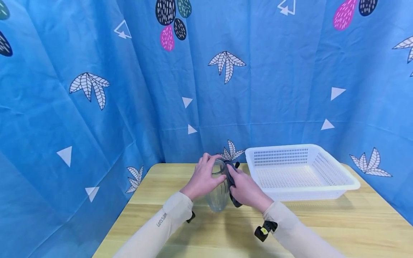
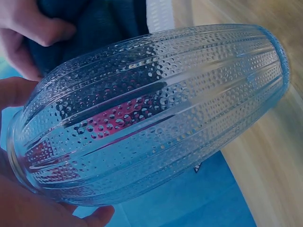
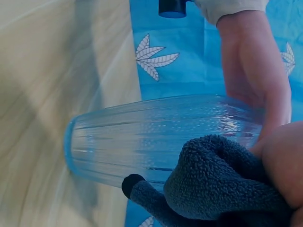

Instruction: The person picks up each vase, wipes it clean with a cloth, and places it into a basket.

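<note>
A clear ribbed glass vase (image 1: 217,199) with a bumpy, dotted texture stands near upright, its base right at the tabletop in the head view. My left hand (image 1: 205,178) grips it around the rim, thumb and fingers on opposite sides of the mouth. Close against its right side, my right hand (image 1: 247,189) holds a dark blue-grey fluffy cloth (image 3: 213,175). Part of that cloth bunches out beyond the fingers, and one thin strip of it ends in a black tip. Through the glass (image 2: 165,104), dark and pink-red patches show in the left wrist view.
A white perforated plastic basket (image 1: 342,188) sits on the wooden table (image 1: 322,218) to the right of my hands. Behind the table hangs a blue patterned curtain (image 1: 274,89), also along the left side. Black wrist cameras (image 1: 261,233) are strapped below both hands.
</note>
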The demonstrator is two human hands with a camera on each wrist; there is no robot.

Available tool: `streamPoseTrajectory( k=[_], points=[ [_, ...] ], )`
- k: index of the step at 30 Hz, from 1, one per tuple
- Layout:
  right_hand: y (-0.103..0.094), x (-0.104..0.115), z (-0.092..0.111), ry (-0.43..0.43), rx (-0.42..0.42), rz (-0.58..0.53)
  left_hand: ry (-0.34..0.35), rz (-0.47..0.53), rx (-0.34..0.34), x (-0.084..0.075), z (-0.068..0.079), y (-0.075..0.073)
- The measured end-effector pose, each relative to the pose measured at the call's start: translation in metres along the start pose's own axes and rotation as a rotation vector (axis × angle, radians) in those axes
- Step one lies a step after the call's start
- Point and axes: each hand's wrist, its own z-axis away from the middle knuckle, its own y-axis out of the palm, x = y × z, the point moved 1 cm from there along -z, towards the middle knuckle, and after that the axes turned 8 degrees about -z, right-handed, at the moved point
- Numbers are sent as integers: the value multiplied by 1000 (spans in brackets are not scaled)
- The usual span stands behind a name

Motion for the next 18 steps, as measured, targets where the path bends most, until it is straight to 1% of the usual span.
streamPoseTrajectory(
  k=[4, 7, 11, 14, 16, 18],
  points=[
    [6, -5, -1, 60, 52, -33, -5, -5, 4, 1, 0, 1],
    [12, -11, 0, 100, 107, -64, -17, -10, 5, 1, -1, 0],
    [28, -23, 6, 152, 232, -114, -29, -10, 12, 1, 0, 1],
    [40, -31, 11, 178, 299, -129, -22, -18, 14, 1, 1, 2],
    [44, -35, 13, 202, 311, -147, -15, -26, 8, 1, 1, 3],
    [44, -36, 13, 200, 286, -153, -12, -35, 2, 0, 0, 4]
  ],
)
